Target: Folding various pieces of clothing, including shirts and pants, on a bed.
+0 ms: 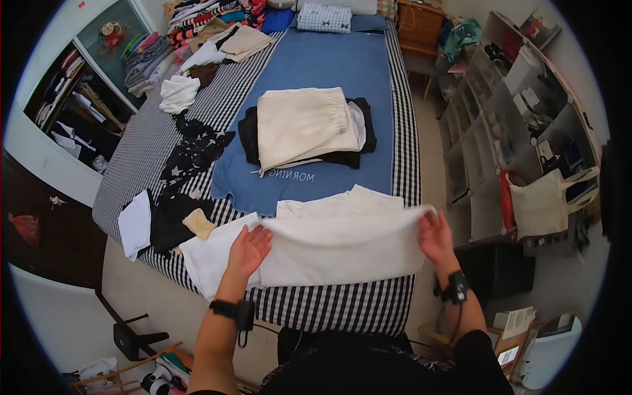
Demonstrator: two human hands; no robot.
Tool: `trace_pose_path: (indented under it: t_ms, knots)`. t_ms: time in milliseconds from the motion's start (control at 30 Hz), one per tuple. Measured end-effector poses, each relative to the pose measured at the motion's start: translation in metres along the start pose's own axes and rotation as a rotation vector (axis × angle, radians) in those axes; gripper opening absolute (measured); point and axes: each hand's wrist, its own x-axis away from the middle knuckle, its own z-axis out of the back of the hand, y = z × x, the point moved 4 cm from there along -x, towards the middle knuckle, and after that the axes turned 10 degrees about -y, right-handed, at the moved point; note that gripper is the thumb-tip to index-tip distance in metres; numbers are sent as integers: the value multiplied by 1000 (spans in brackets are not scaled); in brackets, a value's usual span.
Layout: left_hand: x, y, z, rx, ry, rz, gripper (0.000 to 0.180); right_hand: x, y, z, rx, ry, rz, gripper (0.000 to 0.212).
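Note:
A white garment (342,247) stretches across the near end of the bed, its upper edge lifted between my hands. My left hand (250,250) is closed on that edge at the left, with a loose white part (214,257) spreading out beyond it. At the right end, my right hand (436,237) grips the corner of the same cloth. More white fabric (355,201) lies flat just behind the raised edge. Farther up the bed, cream folded trousers (299,125) rest on top of black folded clothes (250,138).
A blue cover (322,59) lies on the checked bed (329,306). To the left are a black star-patterned cloth (197,151), a white folded cloth (135,224) and a small yellow cloth (197,224). Clothes piles (148,62) fill the far left. Shelves (487,125) stand right.

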Motion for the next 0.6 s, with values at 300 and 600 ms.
trace_pose_path:
  t_ms: [300,600]
  knots:
    - [-68,-48,-31,-2128,85,-614,42,-65,67,-6,2188,23,215,51]
    - [-132,-23,-41,-2292,7,-351,50,-119,55,-5,2471,65,-25,66]
